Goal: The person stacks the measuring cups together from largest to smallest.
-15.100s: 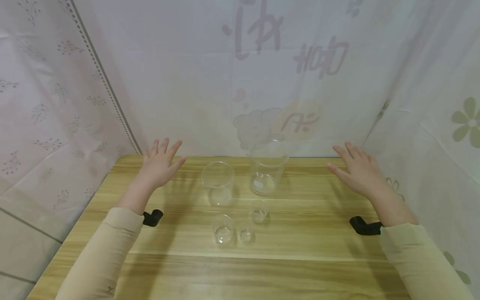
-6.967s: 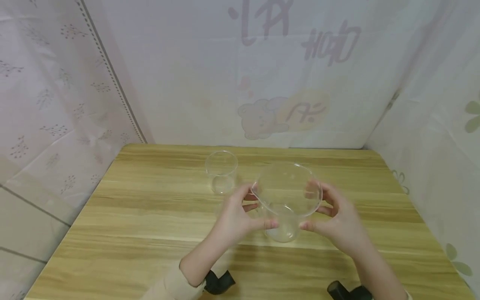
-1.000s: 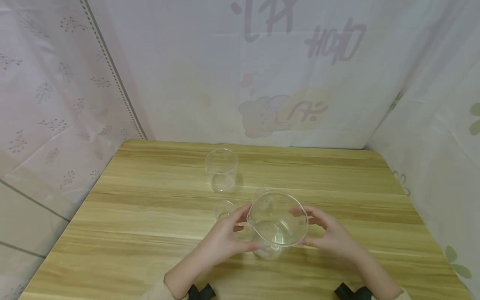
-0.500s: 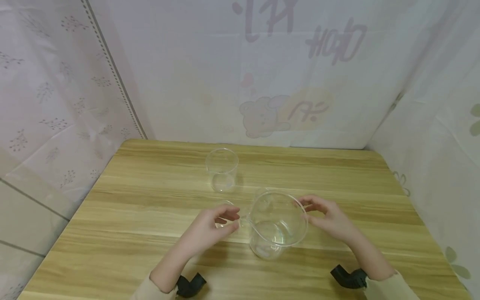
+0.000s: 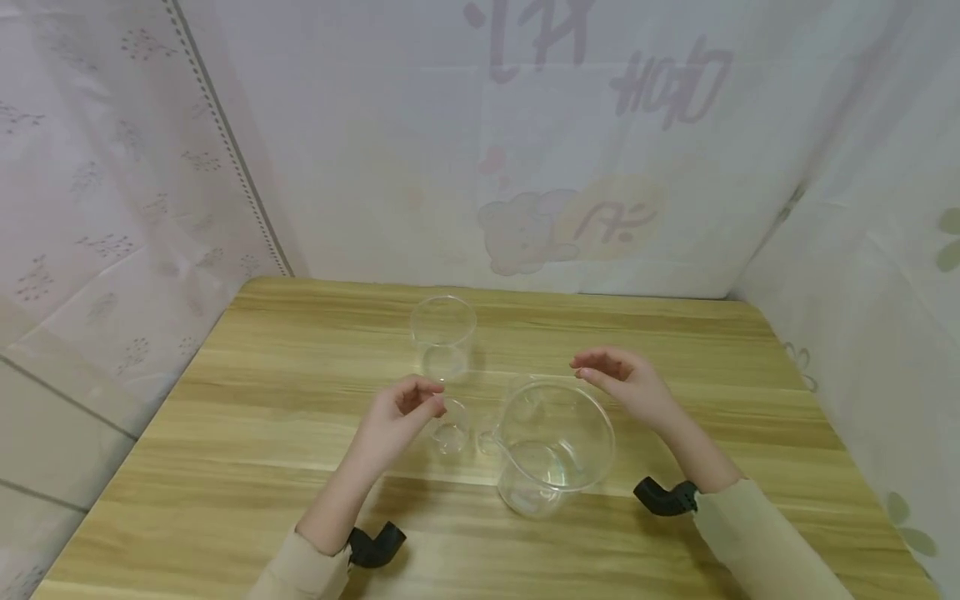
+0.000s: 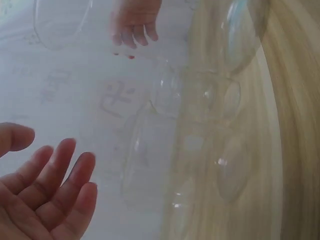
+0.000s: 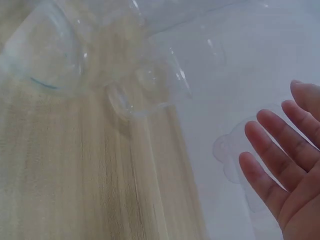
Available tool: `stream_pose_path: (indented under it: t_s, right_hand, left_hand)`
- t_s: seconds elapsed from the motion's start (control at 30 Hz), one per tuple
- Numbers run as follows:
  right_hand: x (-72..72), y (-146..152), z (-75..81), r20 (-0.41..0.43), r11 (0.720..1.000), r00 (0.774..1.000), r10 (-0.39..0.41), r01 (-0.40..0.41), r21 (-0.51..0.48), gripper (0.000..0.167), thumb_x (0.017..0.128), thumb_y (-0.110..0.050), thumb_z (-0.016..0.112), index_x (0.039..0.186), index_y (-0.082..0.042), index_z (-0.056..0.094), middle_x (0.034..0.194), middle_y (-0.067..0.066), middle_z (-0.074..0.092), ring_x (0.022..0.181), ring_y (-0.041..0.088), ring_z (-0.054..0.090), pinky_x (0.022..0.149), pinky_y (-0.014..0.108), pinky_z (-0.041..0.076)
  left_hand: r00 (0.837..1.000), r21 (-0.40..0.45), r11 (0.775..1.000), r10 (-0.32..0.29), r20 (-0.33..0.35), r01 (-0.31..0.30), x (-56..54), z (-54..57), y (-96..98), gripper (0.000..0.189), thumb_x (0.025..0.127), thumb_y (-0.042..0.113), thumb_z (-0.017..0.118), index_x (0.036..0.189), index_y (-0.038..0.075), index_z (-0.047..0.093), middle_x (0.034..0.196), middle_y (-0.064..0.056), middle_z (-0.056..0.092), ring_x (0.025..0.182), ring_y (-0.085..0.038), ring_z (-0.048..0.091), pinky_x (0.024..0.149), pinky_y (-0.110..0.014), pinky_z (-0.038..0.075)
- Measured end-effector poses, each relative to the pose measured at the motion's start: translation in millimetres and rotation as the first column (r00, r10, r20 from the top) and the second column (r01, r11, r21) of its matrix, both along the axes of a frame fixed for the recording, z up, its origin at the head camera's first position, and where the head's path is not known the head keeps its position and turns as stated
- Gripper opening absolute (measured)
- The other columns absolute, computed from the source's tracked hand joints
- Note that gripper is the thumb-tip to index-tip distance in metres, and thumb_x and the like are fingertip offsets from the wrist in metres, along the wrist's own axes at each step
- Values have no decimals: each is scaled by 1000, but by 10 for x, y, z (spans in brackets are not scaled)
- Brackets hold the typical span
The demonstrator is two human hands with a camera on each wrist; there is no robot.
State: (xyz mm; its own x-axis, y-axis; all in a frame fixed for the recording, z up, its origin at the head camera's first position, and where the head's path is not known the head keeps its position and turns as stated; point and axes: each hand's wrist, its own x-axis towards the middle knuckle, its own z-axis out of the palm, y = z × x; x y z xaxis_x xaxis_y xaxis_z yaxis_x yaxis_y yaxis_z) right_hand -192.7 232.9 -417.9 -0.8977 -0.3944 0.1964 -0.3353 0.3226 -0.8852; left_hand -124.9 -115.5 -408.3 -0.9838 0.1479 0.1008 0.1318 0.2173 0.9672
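A large clear glass beaker (image 5: 557, 475) stands upright at the front middle of the table, its spout pointing left. My left hand (image 5: 393, 425) hovers beside a small beaker (image 5: 450, 435), with loosely bent fingers that hold nothing; whether it touches the rim I cannot tell. Beyond the large beaker's right rim, my right hand (image 5: 630, 387) is in the air, fingers relaxed. In the wrist views, the left palm (image 6: 47, 195) and the right palm (image 7: 295, 165) hold nothing. A tiny beaker (image 5: 487, 442) sits by the large one's spout, and another small beaker (image 5: 522, 385) is partly hidden behind it.
A medium beaker (image 5: 442, 337) stands farther back on the wooden table (image 5: 225, 467). Printed curtains (image 5: 375, 167) hang behind the table and at both sides. Each wrist carries a black mount (image 5: 375, 546).
Earlier the large beaker was carried from the back to the front between both hands. Over the last second both hands let go: the left drew left, the right went back and away.
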Motion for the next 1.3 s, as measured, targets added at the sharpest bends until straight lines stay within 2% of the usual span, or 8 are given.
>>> stream_pose_path:
  t_s: [0.13,0.23,0.33,0.47,0.73,0.97,1.1,1.3]
  right_hand:
    - [-124,-79,22,19,1000,1000,6,-6,11,27,94,-16,63,116,0,63,111,20,64,97,20,64,81,28,53]
    - [-220,-139,24,40,1000,999,20,-21,13,29,94,-17,64,116,2,63,111,18,65,98,24,64,83,33,53]
    - [-299,-198,37,57,999,998,28,-31,40,31,93,-19,65,117,1,63,110,14,67,99,25,64,83,32,53]
    - [-389,-271,80,63,994,997,52,-57,92,33,92,-20,67,119,-1,63,109,12,67,98,23,64,80,28,53]
    - [-576,-403,227,49,975,991,124,-130,179,37,89,-20,71,121,-2,63,108,13,67,95,24,64,82,41,52]
    - [-727,-516,368,48,944,983,175,-181,275,42,88,-27,72,122,-5,63,106,4,68,94,19,64,84,40,52]
    - [-811,-577,428,60,919,972,226,-233,319,52,87,-30,73,130,-5,57,117,8,65,101,20,62,88,41,50]
    - [-904,-668,502,88,881,957,276,-288,374,65,85,-34,74,138,-6,49,128,10,58,110,25,59,93,40,47]
  left_hand:
    - [997,53,996,72,-15,-71,-96,-39,-29,11,93,7,62,100,1,67,80,-11,66,78,-25,65,76,-41,53]
    - [993,69,991,118,-5,-117,-164,-67,-59,11,92,6,62,99,0,67,80,-12,66,77,-25,65,76,-40,53]
    - [989,72,986,148,11,-148,-227,-85,-85,12,92,6,61,100,-1,66,80,-12,67,77,-25,65,74,-36,53]
    - [985,65,983,169,37,-171,-307,-94,-119,13,92,4,60,101,-3,65,80,-14,66,77,-26,65,73,-34,53]
    - [981,12,982,189,35,-190,-457,-90,-205,16,91,3,60,104,-7,63,85,-22,66,82,-39,64,72,-31,53]
    - [972,-48,971,234,24,-232,-564,-105,-259,21,88,8,64,106,-3,64,85,-17,66,80,-34,65,71,-27,51]
    - [970,-91,967,241,10,-239,-614,-117,-298,29,88,15,66,112,-1,62,86,-13,65,81,-33,64,67,-28,49]
    - [968,-121,962,249,27,-244,-669,-108,-331,43,87,28,69,120,4,57,95,-9,61,86,-27,59,66,-31,47]
